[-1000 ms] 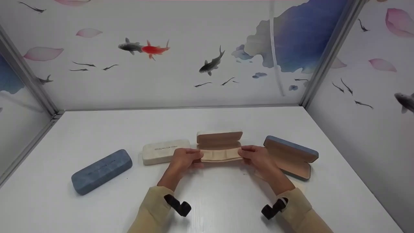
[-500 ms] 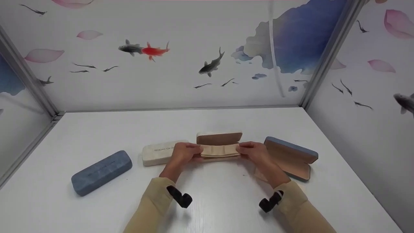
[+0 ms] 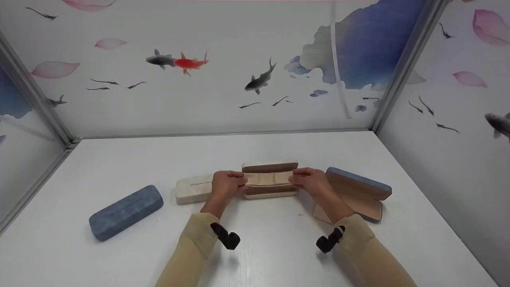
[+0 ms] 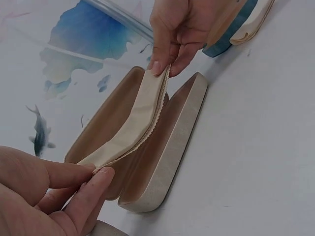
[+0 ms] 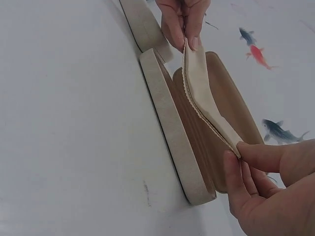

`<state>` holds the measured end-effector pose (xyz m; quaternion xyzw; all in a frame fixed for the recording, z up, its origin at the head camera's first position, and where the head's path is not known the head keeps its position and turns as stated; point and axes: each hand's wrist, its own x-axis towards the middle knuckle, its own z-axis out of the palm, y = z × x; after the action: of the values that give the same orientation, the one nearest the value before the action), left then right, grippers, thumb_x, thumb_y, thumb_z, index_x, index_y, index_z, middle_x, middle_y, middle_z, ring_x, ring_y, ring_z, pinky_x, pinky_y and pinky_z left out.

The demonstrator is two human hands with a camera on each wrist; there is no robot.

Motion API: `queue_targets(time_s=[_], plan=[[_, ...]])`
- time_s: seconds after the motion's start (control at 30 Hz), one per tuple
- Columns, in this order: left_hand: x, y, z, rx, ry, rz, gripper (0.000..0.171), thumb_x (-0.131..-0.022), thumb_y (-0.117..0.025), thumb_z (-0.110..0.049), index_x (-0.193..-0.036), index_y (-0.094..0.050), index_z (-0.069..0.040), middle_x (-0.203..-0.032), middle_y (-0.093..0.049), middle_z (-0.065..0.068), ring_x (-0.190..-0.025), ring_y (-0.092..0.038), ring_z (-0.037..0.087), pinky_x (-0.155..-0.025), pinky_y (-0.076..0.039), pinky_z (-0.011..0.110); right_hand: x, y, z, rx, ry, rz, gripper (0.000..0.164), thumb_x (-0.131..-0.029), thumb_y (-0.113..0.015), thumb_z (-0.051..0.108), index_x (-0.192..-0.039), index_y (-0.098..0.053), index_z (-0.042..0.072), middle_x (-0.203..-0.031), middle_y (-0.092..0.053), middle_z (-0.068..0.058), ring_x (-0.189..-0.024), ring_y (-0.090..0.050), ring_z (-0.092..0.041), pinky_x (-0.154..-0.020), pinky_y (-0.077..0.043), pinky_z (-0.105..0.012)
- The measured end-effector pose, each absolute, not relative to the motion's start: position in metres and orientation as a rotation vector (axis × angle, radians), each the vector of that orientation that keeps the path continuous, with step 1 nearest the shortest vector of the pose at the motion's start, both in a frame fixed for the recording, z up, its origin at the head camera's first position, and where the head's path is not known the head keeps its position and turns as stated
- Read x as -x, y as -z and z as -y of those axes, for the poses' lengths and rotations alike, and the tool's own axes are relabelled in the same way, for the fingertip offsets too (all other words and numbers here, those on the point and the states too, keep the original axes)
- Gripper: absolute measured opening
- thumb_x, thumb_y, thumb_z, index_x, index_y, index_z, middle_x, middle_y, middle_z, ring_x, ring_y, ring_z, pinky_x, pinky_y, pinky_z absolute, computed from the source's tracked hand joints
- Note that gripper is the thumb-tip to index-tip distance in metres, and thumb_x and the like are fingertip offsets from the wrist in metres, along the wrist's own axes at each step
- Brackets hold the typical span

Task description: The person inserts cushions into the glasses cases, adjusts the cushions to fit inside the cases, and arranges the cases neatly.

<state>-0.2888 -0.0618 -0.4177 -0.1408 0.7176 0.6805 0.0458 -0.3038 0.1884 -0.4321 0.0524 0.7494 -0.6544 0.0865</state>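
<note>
A folded cream cleaning cloth (image 3: 267,179) with pinked edges is stretched between both hands, sagging slightly in the middle. My left hand (image 3: 227,185) pinches its left end between thumb and fingers. At the other end, my right hand (image 3: 312,183) pinches it the same way. Below and behind the cloth lies an open cream glasses case (image 4: 167,157) with a brown lining, its lid raised at the back. In the right wrist view the cloth hangs over the opening of this case (image 5: 172,132). Whether it touches the lining, I cannot tell.
A closed cream glasses case (image 3: 193,190) lies just left of my left hand. Farther left is a closed blue glasses case (image 3: 126,212). An open blue case (image 3: 360,194) stands at the right, with a pale cloth (image 3: 322,214) partly under my right forearm.
Both hands have moved the cloth forward, from in front of the open cream case to over its opening. The case's front half now shows below the cloth.
</note>
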Motion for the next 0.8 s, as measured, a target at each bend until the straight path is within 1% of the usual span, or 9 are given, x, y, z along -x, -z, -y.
queue_targets(time_s=[0.07,0.17,0.27,0.43,0.6,0.8], plan=[[0.2884,0.4175,0.0617,0.436,-2.085,-2.199,0.023,-0.09,-0.068,0.005,-0.112,-0.071,0.008,-0.115,-0.07,0.024,-0.089,-0.074,0.023,-0.079,-0.061,0.028,0.3054,0.431,-0.1876,-0.165,1.938,-2.241,0.039,-0.094,-0.068,0.008,-0.13,-0.059,-0.004,-0.114,-0.068,-0.01,-0.097,-0.068,-0.011,-0.096,-0.055,-0.029],[0.2882,0.4174,0.061,0.435,-2.076,-2.238,0.022,-0.088,-0.069,0.005,-0.11,-0.071,0.009,-0.113,-0.071,0.025,-0.089,-0.075,0.023,-0.077,-0.061,0.027,0.3075,0.4294,-0.186,-0.172,1.92,-2.262,0.039,-0.095,-0.068,0.008,-0.13,-0.059,-0.004,-0.116,-0.068,-0.012,-0.097,-0.068,-0.012,-0.095,-0.055,-0.028],[0.2888,0.418,0.0599,0.434,-2.048,-2.294,0.02,-0.087,-0.071,0.006,-0.106,-0.072,0.009,-0.11,-0.073,0.025,-0.086,-0.075,0.022,-0.075,-0.061,0.026,0.3093,0.4289,-0.1844,-0.172,1.91,-2.274,0.038,-0.095,-0.067,0.007,-0.13,-0.059,-0.004,-0.116,-0.067,-0.013,-0.098,-0.067,-0.014,-0.096,-0.055,-0.029],[0.2896,0.419,0.0584,0.422,-1.977,-2.37,0.019,-0.086,-0.072,0.004,-0.105,-0.073,0.008,-0.107,-0.074,0.023,-0.082,-0.074,0.019,-0.074,-0.061,0.026,0.3099,0.4309,-0.1839,-0.218,1.888,-2.281,0.039,-0.094,-0.068,0.006,-0.131,-0.059,-0.003,-0.121,-0.064,-0.015,-0.102,-0.066,-0.017,-0.099,-0.054,-0.032],[0.2891,0.4211,0.0565,0.374,-1.933,-2.438,0.018,-0.087,-0.07,0.003,-0.104,-0.074,0.008,-0.104,-0.075,0.022,-0.08,-0.074,0.019,-0.071,-0.061,0.026,0.3111,0.4336,-0.1845,-0.245,1.878,-2.295,0.04,-0.094,-0.067,0.005,-0.132,-0.059,-0.004,-0.125,-0.064,-0.017,-0.105,-0.065,-0.019,-0.1,-0.053,-0.034],[0.2873,0.422,0.0538,0.297,-1.865,-2.555,0.018,-0.09,-0.065,0.004,-0.104,-0.074,0.01,-0.1,-0.075,0.024,-0.084,-0.076,0.026,-0.069,-0.06,0.027,0.3114,0.4354,-0.1824,-0.28,1.81,-2.355,0.04,-0.093,-0.069,0.006,-0.132,-0.061,0.0,-0.123,-0.067,-0.015,-0.099,-0.065,-0.017,-0.096,-0.052,-0.032]])
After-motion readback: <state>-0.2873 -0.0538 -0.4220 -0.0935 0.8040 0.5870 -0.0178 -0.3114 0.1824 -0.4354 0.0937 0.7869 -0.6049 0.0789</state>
